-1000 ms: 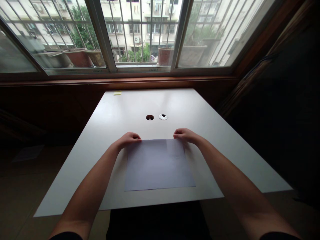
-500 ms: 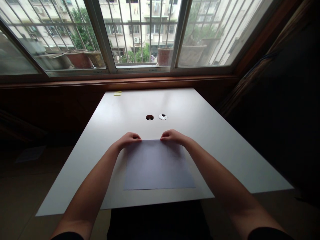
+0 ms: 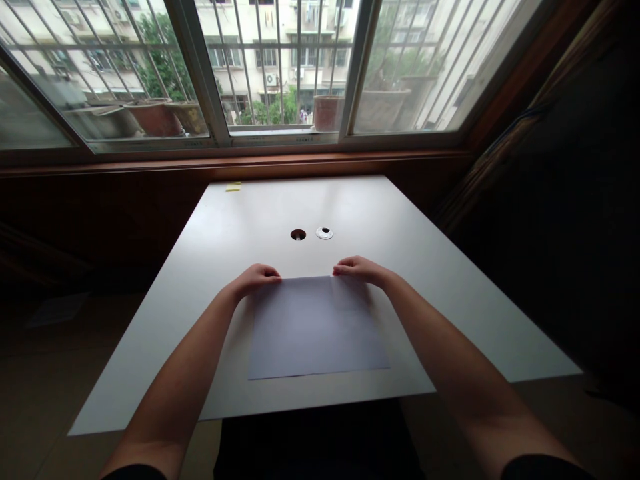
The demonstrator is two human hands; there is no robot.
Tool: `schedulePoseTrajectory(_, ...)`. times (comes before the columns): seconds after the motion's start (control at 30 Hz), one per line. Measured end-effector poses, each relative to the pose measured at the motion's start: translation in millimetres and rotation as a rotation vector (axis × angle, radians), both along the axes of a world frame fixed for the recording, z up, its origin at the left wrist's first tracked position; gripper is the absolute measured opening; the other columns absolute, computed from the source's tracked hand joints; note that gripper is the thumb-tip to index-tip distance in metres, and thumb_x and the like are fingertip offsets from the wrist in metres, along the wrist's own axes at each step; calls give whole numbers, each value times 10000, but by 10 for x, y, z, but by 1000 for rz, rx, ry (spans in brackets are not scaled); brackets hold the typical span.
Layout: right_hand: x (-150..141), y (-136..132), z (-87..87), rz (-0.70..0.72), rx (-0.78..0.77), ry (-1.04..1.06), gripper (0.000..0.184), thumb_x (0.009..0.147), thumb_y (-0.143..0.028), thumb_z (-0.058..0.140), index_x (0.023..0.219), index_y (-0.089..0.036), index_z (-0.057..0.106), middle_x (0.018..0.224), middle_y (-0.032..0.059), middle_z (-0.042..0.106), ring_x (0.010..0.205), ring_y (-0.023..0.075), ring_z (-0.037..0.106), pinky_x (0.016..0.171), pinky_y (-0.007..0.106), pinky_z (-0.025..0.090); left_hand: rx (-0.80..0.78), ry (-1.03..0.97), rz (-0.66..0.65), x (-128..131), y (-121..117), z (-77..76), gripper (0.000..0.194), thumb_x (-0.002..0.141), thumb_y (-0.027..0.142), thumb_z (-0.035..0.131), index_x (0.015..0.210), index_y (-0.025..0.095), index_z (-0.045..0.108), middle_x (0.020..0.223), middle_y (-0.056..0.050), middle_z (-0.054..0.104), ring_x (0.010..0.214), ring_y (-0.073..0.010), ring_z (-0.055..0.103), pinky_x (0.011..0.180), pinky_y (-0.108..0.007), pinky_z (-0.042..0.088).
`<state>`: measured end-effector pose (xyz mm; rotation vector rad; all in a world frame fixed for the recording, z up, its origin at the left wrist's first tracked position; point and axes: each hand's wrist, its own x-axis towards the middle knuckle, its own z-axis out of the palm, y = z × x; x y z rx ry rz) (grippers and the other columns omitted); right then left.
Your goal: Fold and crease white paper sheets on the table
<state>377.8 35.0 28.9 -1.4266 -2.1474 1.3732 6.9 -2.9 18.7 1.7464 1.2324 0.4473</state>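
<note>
A pale sheet of paper point(image 3: 315, 330) lies on the white table point(image 3: 450, 320) close to its front edge. My left hand point(image 3: 256, 279) is closed on the far edge of the sheet near its left corner, thumb along the top. Farther right on the same edge, my right hand point(image 3: 361, 269) pinches the paper between thumb and fingers. Both far corners are partly hidden by my hands. The near edge of the sheet is slightly tilted, its right end higher in view than its left.
Beyond the sheet, the tabletop has a round hole point(image 3: 299, 235) and, beside it, a white round cable cover point(image 3: 325, 233). Yellow sticky notes point(image 3: 233, 187) lie at the far left corner. A barred window point(image 3: 280, 73) with flower pots outside stands behind the table.
My right hand has slid to the right along the far edge of the paper. The sheet's right side has shifted slightly away from me. My left hand stays nearly in place.
</note>
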Motion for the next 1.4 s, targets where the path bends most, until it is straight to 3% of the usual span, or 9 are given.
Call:
schedulePoseTrajectory(0.37, -51, -23, -20, -34, -50, 32, 524, 804, -665, 606, 933, -186, 774, 1027, 71, 730, 971, 230, 620, 865, 309, 434, -10, -13, -2, -1, -5, 12, 404, 768, 537, 657, 899, 168, 759, 918, -61, 741, 912, -256, 658, 809, -319, 475)
schedulePoseTrajectory(0.57, -155, -64, 89, 10, 20, -84, 514, 804, -675, 602, 925, -204, 768, 934, 55, 738, 879, 235, 633, 758, 310, 450, -11, -17, -12, -3, -4, 26, 386, 777, 523, 659, 894, 170, 760, 910, -60, 739, 904, -252, 654, 810, -319, 468)
schedulePoseTrajectory(0.7, -252, -71, 179, 56, 113, -153, 425, 816, -618, 626, 924, -234, 773, 945, 49, 749, 887, 244, 650, 769, 317, 465, -12, -16, -10, -4, -6, 31, 384, 779, 523, 660, 897, 172, 761, 912, -59, 740, 906, -250, 653, 808, -314, 467)
schedulePoseTrajectory(0.97, -263, -43, 176, 90, 112, -180, 232, 748, -438, 735, 889, -260, 781, 954, 20, 762, 941, 240, 673, 809, 300, 484, 5, -30, 2, 19, -7, 4, 410, 770, 550, 657, 895, 173, 761, 912, -59, 739, 898, -249, 653, 794, -306, 470)
schedulePoseTrajectory(1.2, -183, -39, 171, 56, 156, -163, 248, 749, -441, 726, 882, -239, 784, 903, 27, 761, 923, 235, 676, 795, 291, 479, 44, -64, 94, -51, -60, 7, 440, 765, 578, 670, 902, 170, 758, 917, -58, 736, 915, -247, 638, 824, -313, 461)
schedulePoseTrajectory(1.4, -142, -17, 187, 35, 176, -137, 235, 743, -423, 729, 853, -222, 783, 874, 36, 761, 865, 233, 682, 782, 306, 485, 24, -123, 187, -188, -145, 15, 451, 783, 580, 668, 921, 157, 738, 848, -46, 699, 788, -187, 612, 728, -288, 472)
